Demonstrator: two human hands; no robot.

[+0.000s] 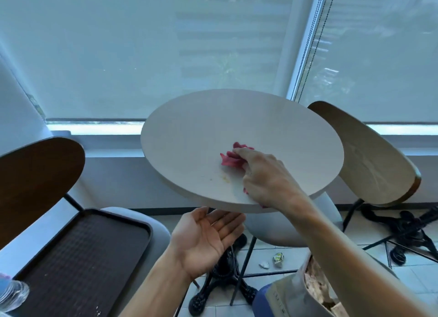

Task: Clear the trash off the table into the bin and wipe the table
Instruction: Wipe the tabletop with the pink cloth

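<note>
A round pale table (201, 132) stands before a window. My right hand (265, 177) presses a crumpled pink cloth (231, 159) onto the tabletop near its front. A few yellowish crumbs (225, 179) lie just left of that hand. My left hand (206, 238) is held palm up, fingers relaxed, just below the table's front edge and holds nothing. At the lower right a bin (315, 290) with crumpled paper inside shows beneath my right forearm.
A dark brown tray (78, 257) lies on a grey chair seat at the left, with a clear plastic bottle (11, 293) at its corner. Wooden chair backs stand left (35, 181) and right (369, 155). Two scraps of trash (277, 259) lie on the tiled floor.
</note>
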